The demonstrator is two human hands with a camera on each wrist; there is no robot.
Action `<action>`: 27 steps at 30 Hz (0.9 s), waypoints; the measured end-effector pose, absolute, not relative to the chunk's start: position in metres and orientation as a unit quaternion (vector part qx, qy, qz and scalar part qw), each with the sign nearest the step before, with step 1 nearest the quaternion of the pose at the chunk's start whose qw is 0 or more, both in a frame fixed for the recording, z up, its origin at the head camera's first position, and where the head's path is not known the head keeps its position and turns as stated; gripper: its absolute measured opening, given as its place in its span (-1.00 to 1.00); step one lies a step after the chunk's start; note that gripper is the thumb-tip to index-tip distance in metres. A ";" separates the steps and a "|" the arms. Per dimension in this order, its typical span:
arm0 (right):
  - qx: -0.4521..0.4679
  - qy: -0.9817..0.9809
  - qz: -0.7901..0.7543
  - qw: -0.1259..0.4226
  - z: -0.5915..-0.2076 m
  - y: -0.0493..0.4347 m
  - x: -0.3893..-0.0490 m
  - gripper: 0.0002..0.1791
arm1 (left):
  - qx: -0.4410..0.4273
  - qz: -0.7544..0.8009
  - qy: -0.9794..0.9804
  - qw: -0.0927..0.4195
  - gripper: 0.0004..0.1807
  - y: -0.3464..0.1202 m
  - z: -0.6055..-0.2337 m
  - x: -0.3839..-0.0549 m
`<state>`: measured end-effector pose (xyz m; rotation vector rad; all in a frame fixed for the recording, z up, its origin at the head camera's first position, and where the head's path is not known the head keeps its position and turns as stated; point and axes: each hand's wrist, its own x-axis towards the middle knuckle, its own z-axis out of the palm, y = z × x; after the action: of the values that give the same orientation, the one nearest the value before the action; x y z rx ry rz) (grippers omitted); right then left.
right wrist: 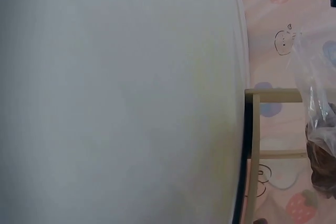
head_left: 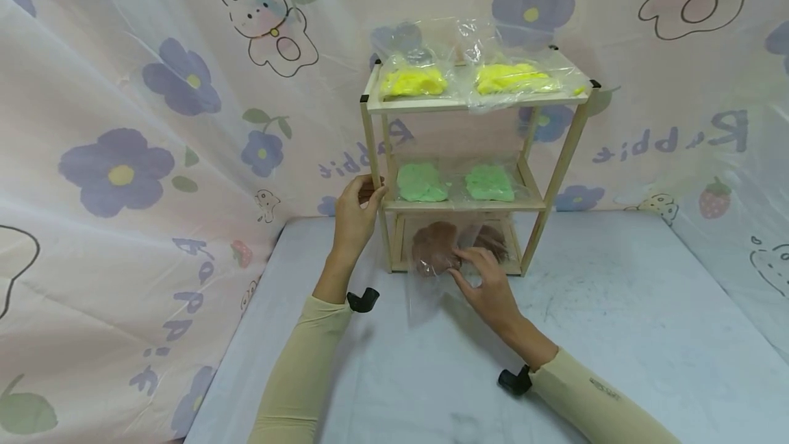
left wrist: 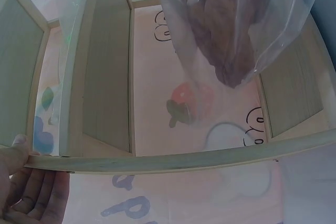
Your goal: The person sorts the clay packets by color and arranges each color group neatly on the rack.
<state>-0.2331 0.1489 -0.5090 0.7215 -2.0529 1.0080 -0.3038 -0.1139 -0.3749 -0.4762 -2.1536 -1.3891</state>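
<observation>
My left hand (head_left: 355, 214) grips the left front post of a small wooden shelf rack (head_left: 477, 205). In the left wrist view, the thumb and fingers of that hand (left wrist: 31, 187) lie on either side of the post. With thumb and fingers, my right hand (head_left: 487, 286) pinches a clear plastic bag of brown, dough-like material (head_left: 435, 249) at the front of the lowest level. Behind it, a second bag of brown material (head_left: 491, 243) lies on that level, partly hidden. The right wrist view shows brown material (right wrist: 323, 166) in plastic at its edge, but no hand.
Two bags of green material, left (head_left: 422, 182) and right (head_left: 489, 182), lie on the middle shelf. Bags of yellow material, left (head_left: 414, 81) and right (head_left: 514, 79), lie on top. The rack stands on a white-covered table (head_left: 616, 321) before a printed curtain (head_left: 185, 177).
</observation>
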 end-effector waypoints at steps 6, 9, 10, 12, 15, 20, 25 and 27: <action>0.261 -0.799 0.390 0.375 -0.513 0.146 -0.244 -0.46 | -0.176 -0.515 -0.797 0.261 -0.68 -0.114 -0.374 -0.304; 0.250 -0.803 0.388 0.378 -0.513 0.143 -0.249 -0.48 | -0.176 -0.516 -0.797 0.260 -0.67 -0.114 -0.374 -0.304; 0.246 -0.803 0.391 0.377 -0.512 0.142 -0.250 -0.49 | -0.176 -0.517 -0.796 0.260 -0.67 -0.114 -0.375 -0.304; 0.240 -0.803 0.393 0.378 -0.512 0.140 -0.253 -0.50 | -0.177 -0.517 -0.796 0.260 -0.68 -0.114 -0.375 -0.304; 0.236 -0.802 0.395 0.381 -0.511 0.138 -0.258 -0.52 | -0.178 -0.515 -0.797 0.262 -0.68 -0.114 -0.375 -0.304; 0.226 -0.809 0.396 0.371 -0.512 0.136 -0.266 -0.54 | -0.179 -0.513 -0.797 0.262 -0.68 -0.114 -0.375 -0.305; 0.218 -0.816 0.401 0.354 -0.512 0.135 -0.271 -0.54 | -0.177 -0.514 -0.798 0.261 -0.67 -0.114 -0.375 -0.305; 0.215 -0.817 0.402 0.352 -0.513 0.134 -0.274 -0.55 | -0.177 -0.514 -0.798 0.260 -0.67 -0.114 -0.375 -0.304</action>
<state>-0.2736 0.1344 -0.5127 0.5557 -2.1150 1.0413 -0.3044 -0.1145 -0.3749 -0.4791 -2.1614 -1.3933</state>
